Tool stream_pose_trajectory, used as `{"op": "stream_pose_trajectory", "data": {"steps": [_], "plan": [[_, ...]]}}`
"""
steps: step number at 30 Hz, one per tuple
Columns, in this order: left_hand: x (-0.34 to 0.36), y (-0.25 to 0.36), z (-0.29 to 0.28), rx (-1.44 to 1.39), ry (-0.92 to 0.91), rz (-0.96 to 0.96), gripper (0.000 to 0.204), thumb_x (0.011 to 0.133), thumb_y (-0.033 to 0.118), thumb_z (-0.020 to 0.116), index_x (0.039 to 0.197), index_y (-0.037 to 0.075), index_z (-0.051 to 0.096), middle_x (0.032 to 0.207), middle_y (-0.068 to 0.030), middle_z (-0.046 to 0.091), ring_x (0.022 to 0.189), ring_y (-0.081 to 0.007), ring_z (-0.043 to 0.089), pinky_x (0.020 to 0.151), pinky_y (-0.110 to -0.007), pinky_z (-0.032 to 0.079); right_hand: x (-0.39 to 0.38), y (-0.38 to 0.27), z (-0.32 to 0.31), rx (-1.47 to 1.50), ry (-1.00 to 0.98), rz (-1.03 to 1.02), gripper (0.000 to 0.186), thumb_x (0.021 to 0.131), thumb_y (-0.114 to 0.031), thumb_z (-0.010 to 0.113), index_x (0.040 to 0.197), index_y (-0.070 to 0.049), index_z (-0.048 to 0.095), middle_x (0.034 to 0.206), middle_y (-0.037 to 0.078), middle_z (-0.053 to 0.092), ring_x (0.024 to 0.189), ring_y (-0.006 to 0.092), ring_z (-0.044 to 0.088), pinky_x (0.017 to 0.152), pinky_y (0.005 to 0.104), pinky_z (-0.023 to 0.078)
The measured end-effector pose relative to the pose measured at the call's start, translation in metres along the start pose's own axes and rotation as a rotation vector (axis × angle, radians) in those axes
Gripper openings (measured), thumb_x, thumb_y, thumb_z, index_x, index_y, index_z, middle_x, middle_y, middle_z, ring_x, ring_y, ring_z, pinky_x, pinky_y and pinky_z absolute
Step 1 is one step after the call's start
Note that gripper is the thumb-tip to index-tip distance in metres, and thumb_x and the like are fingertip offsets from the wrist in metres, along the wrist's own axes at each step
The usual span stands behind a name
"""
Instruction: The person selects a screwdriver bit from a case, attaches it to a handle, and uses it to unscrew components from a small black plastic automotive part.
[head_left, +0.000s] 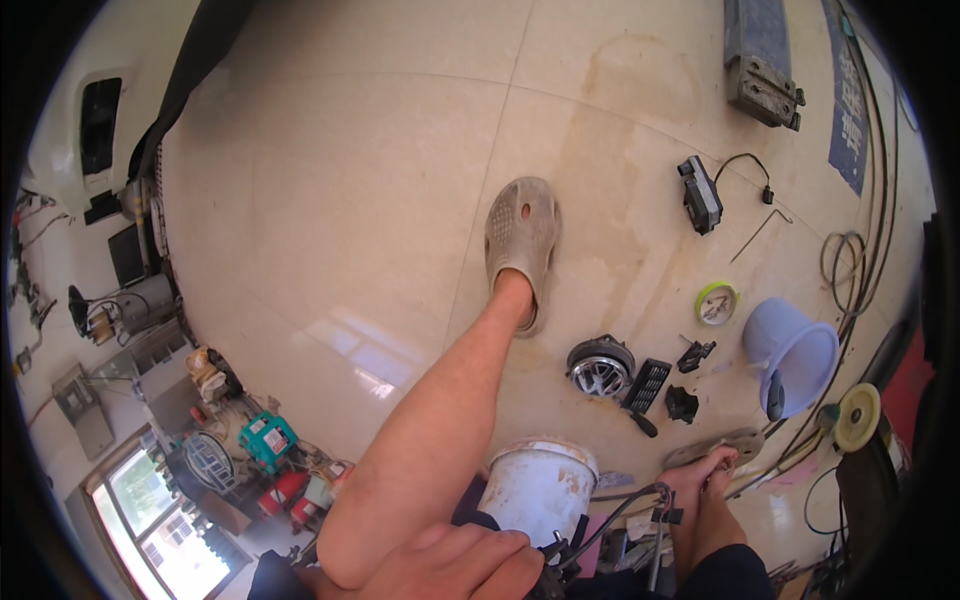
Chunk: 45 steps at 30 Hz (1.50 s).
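Note:
My left hand (455,565) is at the bottom centre beside my bare outstretched leg (410,450), its fingers curled; what they hold is hidden, next to black parts and cables (560,570). My left foot wears a grey clog (522,215). A stained white bucket (530,485) stands just beyond the hand. At lower right, bare limbs (690,490) meet another sandal (745,442); I cannot tell whether my right hand is among them.
A black-chrome round part (600,365), small black parts (682,405), a green-rimmed tray (716,303), a lilac bucket (790,335), a black boxed part (700,195) and hoses (845,260) lie right. A vehicle panel (60,140) and machinery (265,435) line the left.

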<state>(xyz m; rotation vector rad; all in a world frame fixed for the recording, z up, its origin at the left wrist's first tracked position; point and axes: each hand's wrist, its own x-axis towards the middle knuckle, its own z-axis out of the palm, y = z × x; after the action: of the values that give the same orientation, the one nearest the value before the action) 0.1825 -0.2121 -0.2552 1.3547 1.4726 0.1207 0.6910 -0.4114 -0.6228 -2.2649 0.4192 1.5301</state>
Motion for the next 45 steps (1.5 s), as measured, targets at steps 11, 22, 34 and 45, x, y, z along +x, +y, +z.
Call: {"op": "stream_pose_trajectory", "data": {"steps": [11,22,34,45], "plan": [[0.006,0.001,0.001,0.020,-0.044,-0.056,0.046,0.059,0.010,0.075,0.101,0.000,0.059,0.093,-0.0141,0.060,0.081,-0.0331,0.059,0.069,-0.039,0.048,0.014,0.011,0.004,0.085,0.012,-0.063,0.034,0.099,-0.046,0.034,0.096,-0.019,0.055,0.097,0.000,0.058,0.087,0.0175,0.055,0.077,0.0363,0.044],[0.010,0.000,0.007,0.014,-0.082,-0.032,0.042,0.063,0.012,0.075,0.100,0.000,0.058,0.091,-0.0143,0.059,0.080,-0.0332,0.059,0.069,-0.039,0.047,0.019,0.009,-0.004,0.048,-0.013,-0.062,0.031,0.100,-0.041,0.034,0.098,-0.019,0.055,0.096,0.000,0.058,0.084,0.0175,0.054,0.076,0.0363,0.045],[0.019,-0.002,0.009,-0.003,-0.124,-0.018,0.038,0.067,0.014,0.074,0.098,0.000,0.057,0.089,-0.0145,0.059,0.080,-0.0332,0.059,0.069,-0.039,0.047,0.018,0.001,-0.015,-0.040,-0.059,-0.031,0.031,0.099,-0.041,0.034,0.097,-0.019,0.056,0.093,0.002,0.060,0.085,0.0202,0.058,0.077,0.0392,0.047],[0.022,-0.002,0.008,-0.007,-0.144,-0.032,0.034,0.070,0.015,0.073,0.096,0.000,0.057,0.086,-0.0147,0.058,0.080,-0.0333,0.058,0.070,-0.039,0.047,-0.027,-0.014,0.032,0.037,0.036,-0.009,0.038,0.099,-0.044,0.035,0.108,-0.015,0.058,0.103,0.002,0.061,0.091,0.0212,0.059,0.080,0.0395,0.048]]}}
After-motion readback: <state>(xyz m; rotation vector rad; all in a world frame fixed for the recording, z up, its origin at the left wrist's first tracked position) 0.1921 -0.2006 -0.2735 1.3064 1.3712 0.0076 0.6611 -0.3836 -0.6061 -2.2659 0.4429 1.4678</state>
